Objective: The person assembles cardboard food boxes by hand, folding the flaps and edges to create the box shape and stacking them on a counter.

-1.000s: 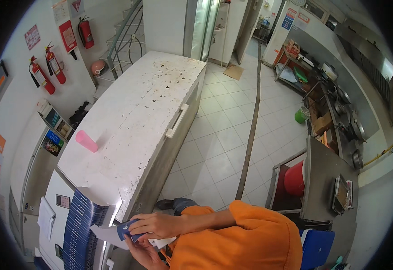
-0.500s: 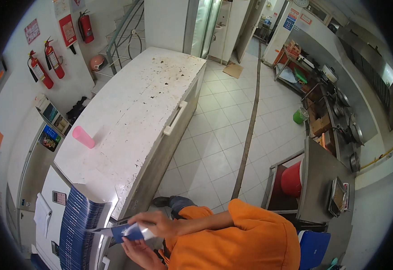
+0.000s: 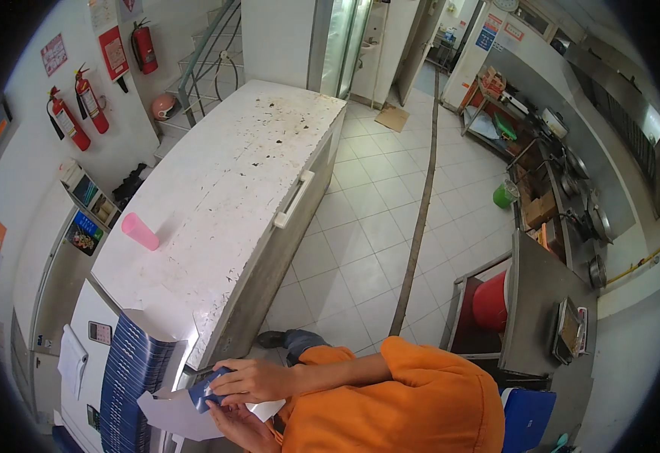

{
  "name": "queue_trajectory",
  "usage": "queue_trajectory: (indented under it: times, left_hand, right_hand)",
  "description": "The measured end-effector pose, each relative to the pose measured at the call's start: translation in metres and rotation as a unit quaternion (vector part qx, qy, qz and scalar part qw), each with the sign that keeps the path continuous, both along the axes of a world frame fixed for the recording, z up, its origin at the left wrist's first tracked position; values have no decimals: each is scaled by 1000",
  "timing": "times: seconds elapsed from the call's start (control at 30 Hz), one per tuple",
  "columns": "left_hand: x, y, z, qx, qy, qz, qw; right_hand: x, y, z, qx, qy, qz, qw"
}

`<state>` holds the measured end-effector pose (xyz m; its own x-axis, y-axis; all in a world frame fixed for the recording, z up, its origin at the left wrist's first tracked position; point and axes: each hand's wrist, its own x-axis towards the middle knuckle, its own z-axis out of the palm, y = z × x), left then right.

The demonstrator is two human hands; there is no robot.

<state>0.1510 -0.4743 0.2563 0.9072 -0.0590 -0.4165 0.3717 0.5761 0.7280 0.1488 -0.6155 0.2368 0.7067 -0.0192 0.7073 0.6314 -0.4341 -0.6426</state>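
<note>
In the lower left of the frame we see a blue-and-white sheet (image 3: 181, 417); the fingers of the right hand (image 3: 251, 380) are closed over its blue part, and those of the left hand (image 3: 241, 428) grip it from below. Beside it lies a blue stack (image 3: 127, 370); above, a pink cup (image 3: 140, 232) is on the white worktop (image 3: 220, 181).

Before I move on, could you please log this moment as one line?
Right hand: holds blue-and-white sheet; left hand: holds same sheet; nearby: blue stack; pink cup: on white surface
</note>
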Motion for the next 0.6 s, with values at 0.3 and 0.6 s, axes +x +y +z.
queue_trajectory:
  times: [0.3,0.6]
  left_hand:
    - [-3,7,-7,-74,76,9,994]
    - [-5,14,-19,-66,31,-39,997]
  right_hand:
    - [1,11,-5,-86,-25,-58,994]
    - [-1,20,-33,-100,58,-27,993]
